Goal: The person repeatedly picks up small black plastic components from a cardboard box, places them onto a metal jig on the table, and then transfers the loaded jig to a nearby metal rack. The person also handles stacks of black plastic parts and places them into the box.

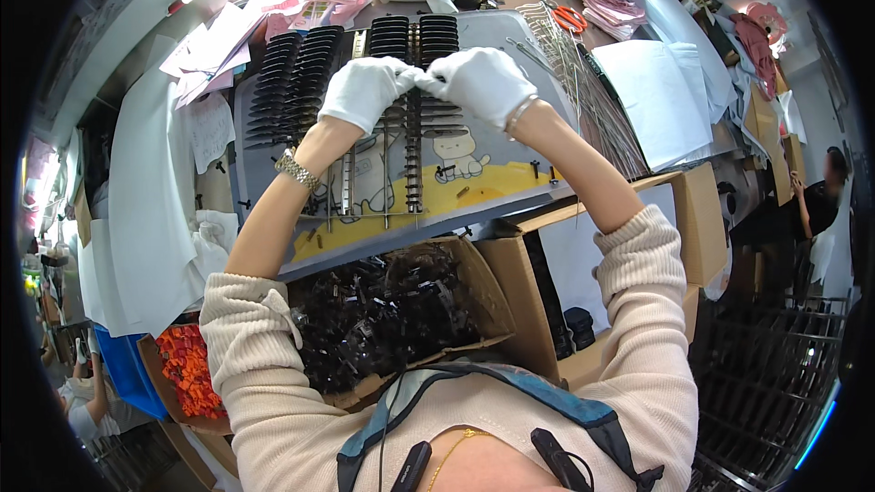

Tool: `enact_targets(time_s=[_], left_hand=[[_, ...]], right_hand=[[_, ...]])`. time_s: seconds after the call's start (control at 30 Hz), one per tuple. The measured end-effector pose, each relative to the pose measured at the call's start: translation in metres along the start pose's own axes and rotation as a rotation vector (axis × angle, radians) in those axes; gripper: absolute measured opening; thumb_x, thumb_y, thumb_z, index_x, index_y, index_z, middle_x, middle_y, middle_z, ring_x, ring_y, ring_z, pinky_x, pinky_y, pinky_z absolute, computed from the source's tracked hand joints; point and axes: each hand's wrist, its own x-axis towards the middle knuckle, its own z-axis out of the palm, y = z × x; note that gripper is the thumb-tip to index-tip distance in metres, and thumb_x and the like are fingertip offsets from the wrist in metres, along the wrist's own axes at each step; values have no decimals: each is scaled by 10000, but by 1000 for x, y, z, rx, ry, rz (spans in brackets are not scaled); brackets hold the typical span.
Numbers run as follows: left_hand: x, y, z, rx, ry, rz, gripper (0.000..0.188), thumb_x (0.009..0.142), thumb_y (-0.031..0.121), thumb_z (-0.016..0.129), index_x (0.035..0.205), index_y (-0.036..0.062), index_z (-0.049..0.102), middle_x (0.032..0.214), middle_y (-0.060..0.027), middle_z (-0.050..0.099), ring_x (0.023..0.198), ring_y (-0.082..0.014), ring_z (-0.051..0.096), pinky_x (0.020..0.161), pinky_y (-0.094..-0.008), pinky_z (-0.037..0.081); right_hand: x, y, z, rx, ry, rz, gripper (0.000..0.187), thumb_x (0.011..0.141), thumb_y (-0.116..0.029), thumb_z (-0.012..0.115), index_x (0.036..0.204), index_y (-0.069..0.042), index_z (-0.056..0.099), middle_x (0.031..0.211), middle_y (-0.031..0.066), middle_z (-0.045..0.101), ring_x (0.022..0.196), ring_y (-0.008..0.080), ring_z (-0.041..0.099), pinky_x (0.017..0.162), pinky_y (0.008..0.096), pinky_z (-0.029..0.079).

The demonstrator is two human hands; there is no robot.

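From my end, both gloved hands, left (369, 91) and right (481, 87), are bunched narrow, fingertips meeting over a metal rail (413, 164) among rows of black clips (440, 32). Can't tell if they're pinching anything. I'd steady with the left and keep the right's moves tiny, so neighbouring clips don't get knocked. Roomiest mat (506, 157) is inside the right forearm; mind the near edge, box (485, 284) right below.
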Motion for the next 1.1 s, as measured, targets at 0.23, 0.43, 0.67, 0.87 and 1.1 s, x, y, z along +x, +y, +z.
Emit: enact_targets(time_s=[0.23, 0.43, 0.67, 0.87, 1.1], left_hand=[[-6, -10, -16, -559, -309, -152, 411, 1018, 383, 581, 1200, 34, 697, 1146, -128, 735, 1049, -236, 684, 961, -314, 509], [-3, 29, -75, -269, -829, 13, 869, 760, 309, 738, 1485, -38, 408, 1376, -274, 564, 1270, -350, 574, 1089, -377, 449], [-59, 11, 19, -416, -8, 60, 396, 871, 42, 613, 1258, -36, 587, 1161, -285, 653, 1095, -418, 643, 973, -421, 513], [-61, 72, 21, -772, -40, -780, 616, 922, 73, 605, 1496, 62, 382, 1184, -167, 668, 1106, -249, 649, 968, -337, 493], [-64, 53, 12, -881, -85, -577, 697, 834, -45, 537, 1511, 75, 425, 1354, -113, 613, 1146, -164, 600, 1028, -270, 448]], right_hand=[[12, 7, 10, 423, -121, -23, 687, 1026, -621, 366, 869, -48, 709, 816, 179, 696, 782, 379, 664, 727, 426, 532], [-3, -1, -14, 626, -595, -130, 828, 748, -427, 829, 1382, 4, 517, 1251, 221, 639, 1158, 324, 626, 1009, 392, 488], [-30, -35, 54, 557, -59, 158, 467, 794, -104, 687, 1225, 27, 565, 1051, 274, 680, 1002, 445, 650, 916, 446, 525], [-50, -64, 103, 878, 446, 331, 496, 842, -45, 627, 1319, 29, 513, 1165, 298, 624, 1115, 449, 600, 970, 457, 493], [-52, -57, 107, 910, 359, 311, 823, 788, -55, 683, 1522, 0, 314, 1307, 290, 530, 1177, 400, 583, 1042, 406, 470]])
